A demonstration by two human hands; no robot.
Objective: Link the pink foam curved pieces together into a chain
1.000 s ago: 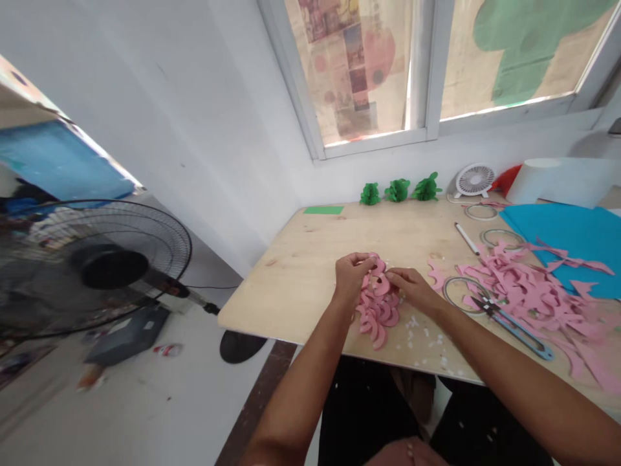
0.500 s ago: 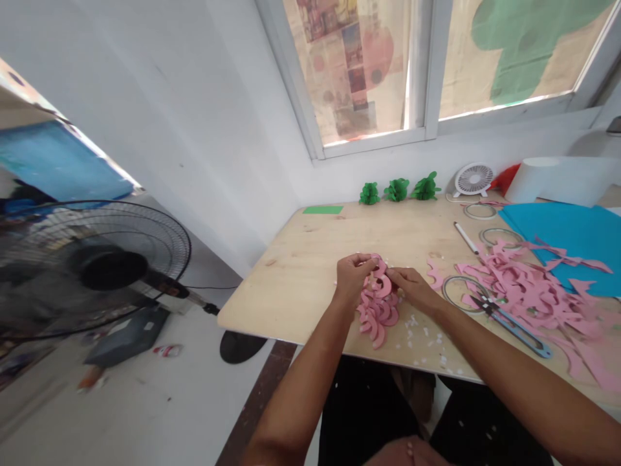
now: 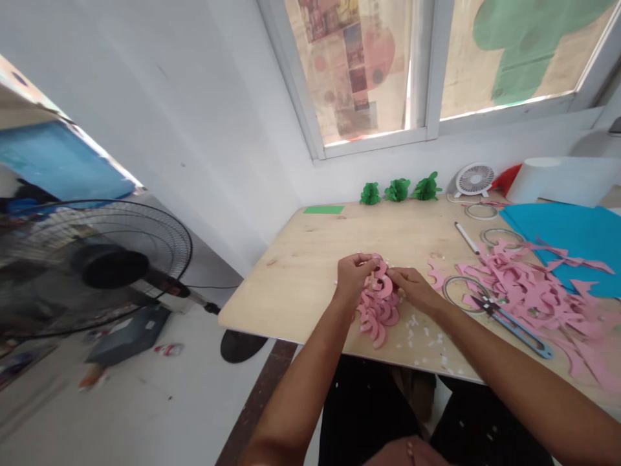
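Observation:
Both hands meet over a heap of curved pink cut-out pieces [image 3: 377, 312] near the front edge of the wooden table [image 3: 286, 275]. My left hand [image 3: 353, 272] is closed, its thumb and fingertips pinching a curved pink piece [image 3: 381, 266] at the top of the heap. From the other side, my right hand [image 3: 410, 285] pinches the edge of a pink piece just below that one. Fingers partly hide where the pieces meet. Small white scraps [image 3: 429, 340] lie scattered beside the heap.
Pink offcuts [image 3: 528, 285] pile up on the right with snips [image 3: 514, 330], wire rings [image 3: 480, 211] and a white pen [image 3: 466, 237]. Blue sheets [image 3: 577, 226] lie behind. Green paper shapes [image 3: 398, 189] and a small white fan [image 3: 474, 179] line the wall. A black fan [image 3: 111, 265] stands left.
Almost nothing differs. Both hands keep their pinch over the pink heap, and the view has shifted very slightly.

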